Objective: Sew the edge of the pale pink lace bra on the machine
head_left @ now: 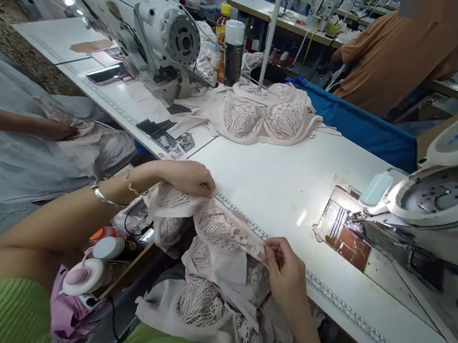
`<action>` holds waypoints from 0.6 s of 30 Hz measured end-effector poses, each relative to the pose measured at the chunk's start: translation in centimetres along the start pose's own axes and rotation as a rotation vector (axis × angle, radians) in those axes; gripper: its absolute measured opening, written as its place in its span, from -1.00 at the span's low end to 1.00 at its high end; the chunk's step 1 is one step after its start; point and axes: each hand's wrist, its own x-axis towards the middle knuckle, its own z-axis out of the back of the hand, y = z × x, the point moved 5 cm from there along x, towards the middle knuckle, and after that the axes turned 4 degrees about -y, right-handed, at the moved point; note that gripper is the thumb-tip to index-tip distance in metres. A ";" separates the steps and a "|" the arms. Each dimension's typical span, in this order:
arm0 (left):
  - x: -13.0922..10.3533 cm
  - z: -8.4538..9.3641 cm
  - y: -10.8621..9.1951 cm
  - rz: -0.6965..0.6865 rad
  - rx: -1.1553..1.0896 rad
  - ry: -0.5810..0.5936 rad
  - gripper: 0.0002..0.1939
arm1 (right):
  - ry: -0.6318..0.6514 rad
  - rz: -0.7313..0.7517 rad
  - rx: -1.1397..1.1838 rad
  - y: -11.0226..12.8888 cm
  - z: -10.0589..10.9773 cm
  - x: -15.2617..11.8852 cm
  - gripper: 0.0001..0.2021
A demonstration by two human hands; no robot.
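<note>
My left hand (191, 178) is closed on the upper edge of a pale pink lace bra (221, 225), near the table's front edge. At the other end of that lace edge, my right hand (284, 263) pinches the fabric between thumb and fingers. The edge is stretched between both hands, along the printed ruler strip (243, 218). More lace bra pieces (202, 305) hang below it over my lap. A stack of similar bras (263, 113) lies farther back on the white table (267, 171).
A lit sewing machine (444, 198) stands at the right, another (149, 16) at the back left. A spray can (233, 52), a phone (108, 74) and an open drawer with bottles (86, 276) are around. People sit or stand at left and back right.
</note>
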 end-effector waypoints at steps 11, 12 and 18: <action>2.4 -0.3 1.0 0.143 0.312 0.033 -0.68 | -0.208 0.187 -0.537 -0.7 -1.0 1.1 -0.74; 2.4 -0.3 1.0 0.152 0.319 0.041 -0.68 | -0.204 0.198 -0.550 -0.6 -1.2 1.1 -0.74; 2.3 -0.3 0.9 0.168 0.311 0.062 -0.66 | -0.283 0.390 -0.686 1.0 -1.0 0.9 -0.77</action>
